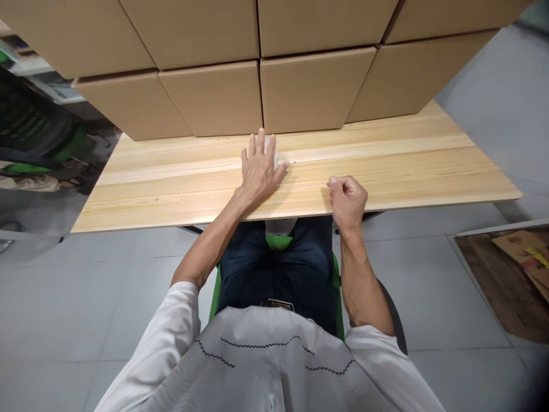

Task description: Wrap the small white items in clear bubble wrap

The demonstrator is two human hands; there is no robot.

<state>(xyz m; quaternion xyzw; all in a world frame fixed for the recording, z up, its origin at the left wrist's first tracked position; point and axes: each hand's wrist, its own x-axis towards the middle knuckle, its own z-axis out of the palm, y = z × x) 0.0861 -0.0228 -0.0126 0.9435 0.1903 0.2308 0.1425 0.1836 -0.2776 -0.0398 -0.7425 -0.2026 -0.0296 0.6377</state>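
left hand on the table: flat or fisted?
Flat. The left hand lies palm down on the table, fingers spread toward the boxes; something small and white shows under the fingertips.

No legible writing anywhere

The cardboard boxes (pixel 261 63) stacked at the far side of the wooden table (pixel 407 166) show plain brown faces with no print. On the floor at the near right, a flattened piece of cardboard (pixel 525 252) carries red and yellow markings, too small and blurred to read. A small dark tag (pixel 278 304) at the person's waist is also unreadable.
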